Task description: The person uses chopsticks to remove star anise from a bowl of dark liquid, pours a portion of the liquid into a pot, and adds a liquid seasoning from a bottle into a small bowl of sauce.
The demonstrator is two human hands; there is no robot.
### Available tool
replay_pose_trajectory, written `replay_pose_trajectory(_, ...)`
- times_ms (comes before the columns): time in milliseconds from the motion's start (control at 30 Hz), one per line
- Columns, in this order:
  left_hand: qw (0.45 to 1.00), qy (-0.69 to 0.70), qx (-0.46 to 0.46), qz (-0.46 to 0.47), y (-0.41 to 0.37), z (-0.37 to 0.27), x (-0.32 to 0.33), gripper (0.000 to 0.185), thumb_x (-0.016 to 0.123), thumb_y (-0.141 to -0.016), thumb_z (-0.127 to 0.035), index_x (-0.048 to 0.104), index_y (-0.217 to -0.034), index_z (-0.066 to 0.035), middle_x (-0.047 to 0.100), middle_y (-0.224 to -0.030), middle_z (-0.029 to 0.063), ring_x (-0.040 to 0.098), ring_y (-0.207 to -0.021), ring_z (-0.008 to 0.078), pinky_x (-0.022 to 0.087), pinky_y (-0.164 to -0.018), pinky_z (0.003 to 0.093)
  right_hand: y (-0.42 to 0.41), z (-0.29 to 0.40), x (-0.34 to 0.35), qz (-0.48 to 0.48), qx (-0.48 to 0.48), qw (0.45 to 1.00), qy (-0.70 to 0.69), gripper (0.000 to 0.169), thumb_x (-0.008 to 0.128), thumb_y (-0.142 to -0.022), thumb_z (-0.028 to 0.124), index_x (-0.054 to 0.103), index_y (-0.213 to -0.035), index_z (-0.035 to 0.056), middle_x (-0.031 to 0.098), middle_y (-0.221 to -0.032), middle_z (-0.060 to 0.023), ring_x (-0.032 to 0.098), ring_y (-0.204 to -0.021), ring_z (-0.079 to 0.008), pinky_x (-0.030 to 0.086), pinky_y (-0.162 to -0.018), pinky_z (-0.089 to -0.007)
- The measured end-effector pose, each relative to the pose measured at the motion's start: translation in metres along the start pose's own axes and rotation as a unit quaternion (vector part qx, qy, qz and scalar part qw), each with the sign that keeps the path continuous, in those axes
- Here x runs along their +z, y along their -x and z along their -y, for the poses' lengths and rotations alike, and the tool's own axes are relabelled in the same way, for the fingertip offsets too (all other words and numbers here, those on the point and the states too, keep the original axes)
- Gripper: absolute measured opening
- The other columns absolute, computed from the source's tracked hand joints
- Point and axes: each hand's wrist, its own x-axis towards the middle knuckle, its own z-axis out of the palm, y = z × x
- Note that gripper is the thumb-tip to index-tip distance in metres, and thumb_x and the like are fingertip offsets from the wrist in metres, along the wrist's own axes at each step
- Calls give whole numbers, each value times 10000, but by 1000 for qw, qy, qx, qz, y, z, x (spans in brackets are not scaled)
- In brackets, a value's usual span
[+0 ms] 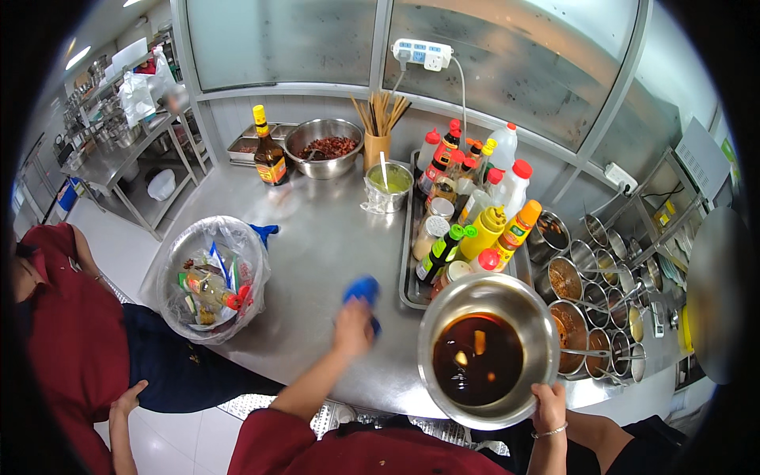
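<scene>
My left hand (354, 333) is pressed on a blue cloth (363, 292) lying on the stainless steel table (309, 249); both are blurred. At the lower right, my right hand (549, 404) grips the rim of a steel bowl (534, 332) with dark brown liquid (478, 356) and a few pale pieces in it. This bowl is held over the table's front edge, close to a tray (409, 291) of sauce bottles and jars. Left of the blue cloth stands a bin lined with clear plastic (256, 285), with an oil-like bottle (208, 289) and wrappers inside.
A brown glass bottle (271, 157), a bowl of dried red chillies (323, 169), a chopstick holder (377, 148) and a pot of green liquid (395, 202) stand along the back. Several steel seasoning pots (564, 285) fill the right. A person in dark red (77, 314) stands at left.
</scene>
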Motion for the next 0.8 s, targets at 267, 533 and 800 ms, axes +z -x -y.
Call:
replay_pose_trajectory(267,997,7,-74,11,40,26,-57,283,517,-659,-49,581,-930,-99,505,-1077,91,447,-1000,298,379,-829,419,-22,4,100,152,-9,988,-1,50,537,-700,28,550,-652,18,483,-567,27,400,-481,-55,275,-437,-216)
replay_pose_trajectory(533,881,140,-228,-390,-158,139,-28,278,475,-679,22,558,-941,-19,518,-947,165,493,-905,328,390,-816,375,-35,32,144,151,-9,987,48,46,550,-688,41,553,-653,11,497,-568,12,397,-461,-62,284,-426,-216)
replay_pose_trajectory(800,833,136,-429,-322,-319,211,25,460,488,-742,-123,391,-1160,42,425,-1162,202,452,-1006,369,360,-884,384,-43,62,142,58,-6,993,103,135,519,-677,24,559,-779,-55,541,-660,-33,486,-586,-107,377,-544,-229)
